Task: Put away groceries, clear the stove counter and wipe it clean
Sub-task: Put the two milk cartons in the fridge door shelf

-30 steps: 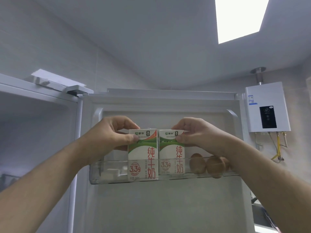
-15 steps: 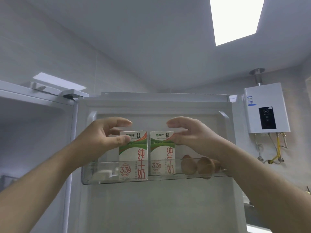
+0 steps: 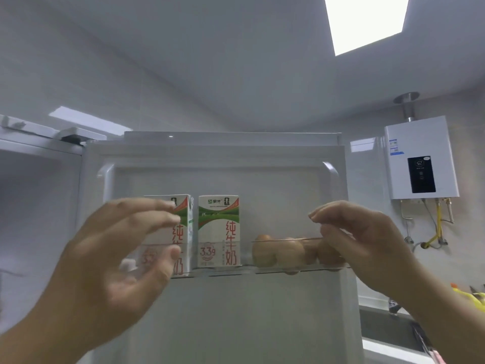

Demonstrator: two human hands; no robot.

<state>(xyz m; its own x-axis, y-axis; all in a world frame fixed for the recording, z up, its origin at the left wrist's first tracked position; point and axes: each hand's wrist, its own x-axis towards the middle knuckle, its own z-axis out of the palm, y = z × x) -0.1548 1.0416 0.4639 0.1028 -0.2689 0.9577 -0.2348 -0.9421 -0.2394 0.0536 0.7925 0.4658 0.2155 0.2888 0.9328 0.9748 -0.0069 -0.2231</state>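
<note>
Carton (image 3: 218, 231) label: red 纯牛奶, 3.3g

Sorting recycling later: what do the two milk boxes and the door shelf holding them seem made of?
The left milk box and right milk box look like coated paperboard: crisp folded edges, printed faces with a slight sheen. The door shelf looks like clear glossy plastic, since the eggs and box print show through its wall.

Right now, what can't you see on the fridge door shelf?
Head view:
Left green-and-white milk carton: front half hidden by the left hand.
Brown eggs: count unclear; the right hand covers the far ones.
Small white thing at the clear plastic shelf end: too blurred to name.
</note>
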